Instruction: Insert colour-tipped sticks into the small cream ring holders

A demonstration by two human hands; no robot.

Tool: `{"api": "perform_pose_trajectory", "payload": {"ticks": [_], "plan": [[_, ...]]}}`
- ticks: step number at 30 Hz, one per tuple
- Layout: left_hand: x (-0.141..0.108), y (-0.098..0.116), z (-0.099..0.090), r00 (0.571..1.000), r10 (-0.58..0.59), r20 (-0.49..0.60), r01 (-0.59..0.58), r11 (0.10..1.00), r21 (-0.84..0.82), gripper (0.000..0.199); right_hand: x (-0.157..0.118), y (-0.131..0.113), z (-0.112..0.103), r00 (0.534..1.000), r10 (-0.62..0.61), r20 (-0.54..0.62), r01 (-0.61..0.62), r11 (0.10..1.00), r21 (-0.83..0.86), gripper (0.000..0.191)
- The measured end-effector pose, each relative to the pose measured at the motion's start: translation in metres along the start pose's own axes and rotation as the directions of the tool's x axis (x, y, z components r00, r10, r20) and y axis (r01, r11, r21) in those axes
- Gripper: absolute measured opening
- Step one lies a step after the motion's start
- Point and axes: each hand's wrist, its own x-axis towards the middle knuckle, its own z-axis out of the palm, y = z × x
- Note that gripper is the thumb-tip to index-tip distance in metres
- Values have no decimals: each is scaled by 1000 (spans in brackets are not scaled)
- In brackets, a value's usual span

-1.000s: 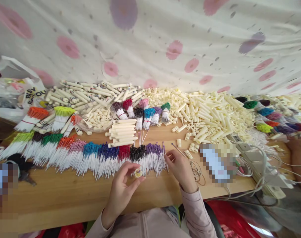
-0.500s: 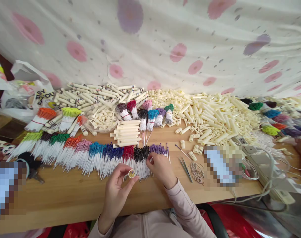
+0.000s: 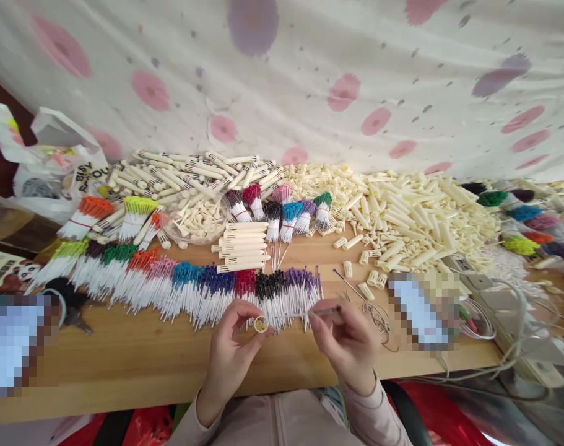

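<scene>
Near the table's (image 3: 124,359) front edge, the two hands work apart, each closed on something. The left hand (image 3: 230,356) pinches a round piece (image 3: 260,323) between thumb and fingers, its end turned up, probably so the inside stays in sight. The right hand (image 3: 349,344) grips a slim stick (image 3: 327,311), dark at the thumb; its blurred pale end, aimed towards nine o'clock, cannot be told clearly.

From between the hands, a row of colour-headed sticks (image 3: 200,282) runs from ten to one o'clock, heads outward, seemingly sorted by colour for easy picking. At eleven o'clock lie aligned cream barrels (image 3: 242,244), perhaps kept parallel for reach. Rubber-banded bundles (image 3: 288,220) stand at twelve, presumably tied to keep colours separate. Loose cream parts (image 3: 421,214) heap up towards one and two o'clock.
</scene>
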Motion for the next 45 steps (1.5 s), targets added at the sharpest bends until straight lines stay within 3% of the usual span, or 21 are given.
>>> {"api": "perform_pose_trajectory", "payload": {"ticks": [2, 4, 12, 34, 40, 45], "plan": [[1, 1, 2, 1000, 8, 5, -8, 1000, -12, 13, -5, -14, -3, 968, -228, -102, 229, 973, -2, 6], [1, 3, 3, 1000, 14, 9, -14, 999, -30, 12, -7, -22, -4, 935, -341, -101, 337, 940, -53, 14], [-4, 8, 5, 1000, 17, 12, -16, 997, -74, 15, -7, -21, -1, 917, -399, 6, 399, 915, -53, 17], [-3, 13, 10, 997, 6, 74, 3, 993, -114, 14, -4, -8, 13, 910, -393, 131, 399, 917, -21, 10], [-1, 10, 10, 998, 6, 64, 0, 994, -106, 14, -7, -7, 4, 942, -297, 154, 299, 954, 12, 15], [-1, 8, 9, 999, -18, 45, 20, 999, -35, 15, -8, -1, -6, 983, -180, 37, 181, 982, -49, 10]]}}
